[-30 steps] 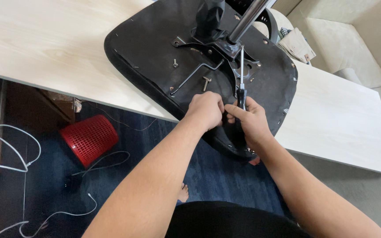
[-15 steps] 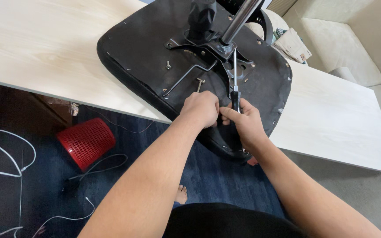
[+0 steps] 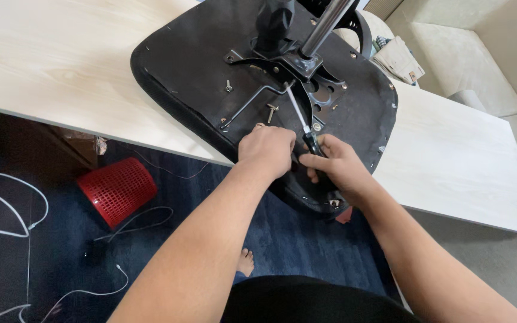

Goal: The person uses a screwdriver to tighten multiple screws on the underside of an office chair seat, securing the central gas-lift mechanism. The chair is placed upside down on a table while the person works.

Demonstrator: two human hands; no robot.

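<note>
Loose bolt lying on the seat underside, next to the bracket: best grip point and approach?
Pinch the bolt across its shank, near the head, coming straight down from above. It lies flat on the seat, free of the metal bracket, so nothing blocks a top approach. The left hand is nearest; the right hand is closed on the screwdriver.

A pale wooden table point(image 3: 61, 66) carries an upturned black chair seat point(image 3: 198, 66), overhanging its near edge
</note>
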